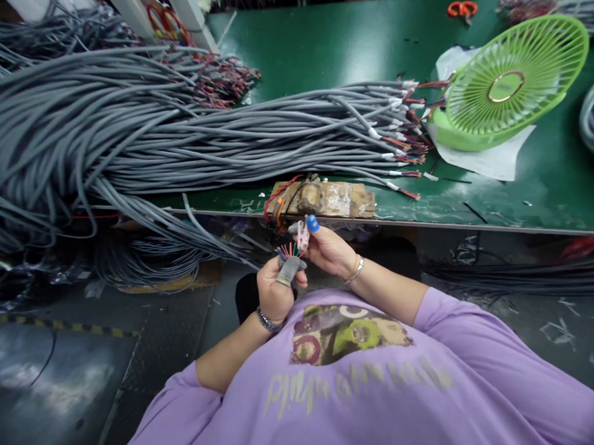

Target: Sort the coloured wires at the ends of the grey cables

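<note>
My left hand (pixel 275 289) grips a grey cable end (pixel 290 267), its coloured wires (pixel 286 250) fanned upward. My right hand (pixel 327 248) pinches them. Beyond lie a taped wooden block (pixel 328 199), grey cable bundles (pixel 207 128), and a green fan (pixel 508 81).

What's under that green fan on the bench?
The green fan rests tilted on a white sheet spread over the green bench. The sheet shows at the fan's left and lower edges; whatever lies directly beneath the fan's base is covered.
</note>
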Action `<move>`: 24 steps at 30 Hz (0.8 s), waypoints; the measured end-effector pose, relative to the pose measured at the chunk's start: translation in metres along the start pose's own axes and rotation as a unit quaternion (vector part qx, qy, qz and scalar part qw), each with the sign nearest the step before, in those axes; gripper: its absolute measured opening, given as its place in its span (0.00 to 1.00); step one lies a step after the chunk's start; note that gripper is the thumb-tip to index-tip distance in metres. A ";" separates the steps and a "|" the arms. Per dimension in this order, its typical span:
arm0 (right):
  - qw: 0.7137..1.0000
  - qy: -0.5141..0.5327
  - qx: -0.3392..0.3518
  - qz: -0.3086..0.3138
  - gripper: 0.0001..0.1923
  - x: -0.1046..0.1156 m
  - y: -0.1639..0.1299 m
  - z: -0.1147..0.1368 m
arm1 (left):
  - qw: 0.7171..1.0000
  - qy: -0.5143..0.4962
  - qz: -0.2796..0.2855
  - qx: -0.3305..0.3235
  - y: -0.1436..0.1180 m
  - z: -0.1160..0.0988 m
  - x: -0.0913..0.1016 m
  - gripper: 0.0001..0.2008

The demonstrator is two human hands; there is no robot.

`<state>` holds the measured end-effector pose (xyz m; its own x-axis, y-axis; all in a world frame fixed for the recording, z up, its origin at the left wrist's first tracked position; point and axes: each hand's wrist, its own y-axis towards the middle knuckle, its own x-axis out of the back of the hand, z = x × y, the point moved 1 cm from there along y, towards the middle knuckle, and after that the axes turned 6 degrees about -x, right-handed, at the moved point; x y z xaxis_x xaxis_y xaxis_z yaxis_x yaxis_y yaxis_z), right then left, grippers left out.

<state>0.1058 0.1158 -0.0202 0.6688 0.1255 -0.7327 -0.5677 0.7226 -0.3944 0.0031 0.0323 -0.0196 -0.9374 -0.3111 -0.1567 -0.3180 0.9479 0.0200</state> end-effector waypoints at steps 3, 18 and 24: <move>1.000 0.010 -0.002 0.005 0.25 0.001 0.001 -0.002 | 1.000 0.005 0.007 0.000 0.001 0.001 0.000 0.14; 0.999 -0.023 -0.009 0.022 0.18 0.004 -0.013 0.003 | 0.963 0.176 0.005 -0.207 0.002 -0.004 0.022 0.08; 1.000 -0.017 -0.018 -0.001 0.20 0.001 -0.014 0.003 | 0.908 0.301 0.021 -0.290 0.011 -0.004 0.028 0.06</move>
<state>0.1160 0.1075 -0.0139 0.6849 0.1480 -0.7134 -0.5834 0.6980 -0.4153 -0.0276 0.0341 -0.0202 -0.8030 -0.4214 0.4215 -0.1370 0.8187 0.5576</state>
